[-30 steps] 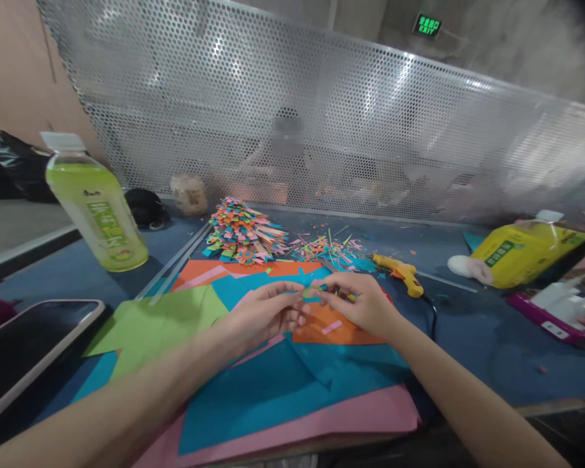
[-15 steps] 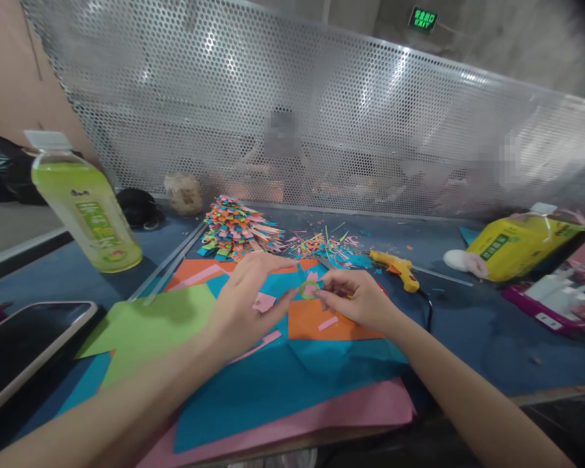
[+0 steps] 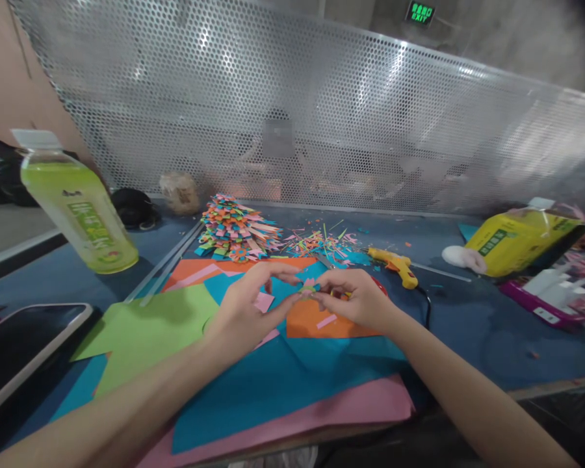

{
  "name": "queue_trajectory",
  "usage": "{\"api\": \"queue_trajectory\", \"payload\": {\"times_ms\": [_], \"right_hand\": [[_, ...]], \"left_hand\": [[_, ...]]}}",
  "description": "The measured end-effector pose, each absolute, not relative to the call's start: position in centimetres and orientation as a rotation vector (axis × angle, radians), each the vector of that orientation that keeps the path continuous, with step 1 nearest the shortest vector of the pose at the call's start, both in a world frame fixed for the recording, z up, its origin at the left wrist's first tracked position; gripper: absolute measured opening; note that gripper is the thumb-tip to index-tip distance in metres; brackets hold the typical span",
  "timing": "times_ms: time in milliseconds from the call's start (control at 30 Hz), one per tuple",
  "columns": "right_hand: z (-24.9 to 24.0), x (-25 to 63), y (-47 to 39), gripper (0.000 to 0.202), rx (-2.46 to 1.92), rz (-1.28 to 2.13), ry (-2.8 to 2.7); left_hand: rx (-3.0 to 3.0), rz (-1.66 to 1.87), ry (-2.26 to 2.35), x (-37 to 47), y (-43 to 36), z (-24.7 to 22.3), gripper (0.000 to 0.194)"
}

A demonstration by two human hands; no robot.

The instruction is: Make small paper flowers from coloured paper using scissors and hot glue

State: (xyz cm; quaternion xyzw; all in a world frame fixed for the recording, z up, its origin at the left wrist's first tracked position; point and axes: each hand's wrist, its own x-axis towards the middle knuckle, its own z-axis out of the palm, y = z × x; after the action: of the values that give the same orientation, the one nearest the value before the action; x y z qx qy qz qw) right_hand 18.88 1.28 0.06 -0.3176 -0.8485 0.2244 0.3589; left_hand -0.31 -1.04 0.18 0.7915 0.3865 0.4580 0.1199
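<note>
A small folded paper piece in pink, green and blue is held between my two hands, above the sheets of coloured paper. The thumb and fingertips of my left hand close on its left side. My right hand pinches its right side, other fingers curled in. Under the hands lie blue paper, orange paper with a pink strip on it, and green paper. Part of a small pink paper shows behind my left hand.
Beyond the hands stand a cone of layered paper strips and a pile of paper scraps. A yellow glue gun lies to the right, scissors nearer. A drink bottle and a phone are left; a purple tray is right.
My left fingertips have come in from a wider spread and closed on the paper piece. The piece has tilted and now shows less of its face. My right hand keeps its pinch.
</note>
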Motion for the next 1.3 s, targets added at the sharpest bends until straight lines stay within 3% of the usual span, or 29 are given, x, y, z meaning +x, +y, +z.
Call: {"api": "queue_trajectory", "payload": {"times_ms": [367,567,767,1067,1300], "right_hand": [[0.4,20.4,1.0,0.020,-0.433,-0.580,-2.330],[1.1,20.7,0.4,0.018,-0.331,-0.841,-2.289],[1.0,20.5,0.5,0.017,-0.357,-0.819,-2.281],[0.7,20.2,0.6,0.015,-0.430,-0.739,-2.312],[0.3,19.8,0.8,0.014,-0.530,-0.317,-2.361]], "left_hand": [[2.674,1.448,0.882,-0.8,-1.8,1.1,0.020],[2.828,1.476,0.680,-1.2,-2.1,0.9,0.034],[2.804,1.488,0.744,-1.4,-1.8,0.5,0.029],[2.852,1.555,0.803,-1.0,-1.9,1.1,0.039],[2.647,1.449,0.918,-0.9,-1.9,1.0,0.033]]}}
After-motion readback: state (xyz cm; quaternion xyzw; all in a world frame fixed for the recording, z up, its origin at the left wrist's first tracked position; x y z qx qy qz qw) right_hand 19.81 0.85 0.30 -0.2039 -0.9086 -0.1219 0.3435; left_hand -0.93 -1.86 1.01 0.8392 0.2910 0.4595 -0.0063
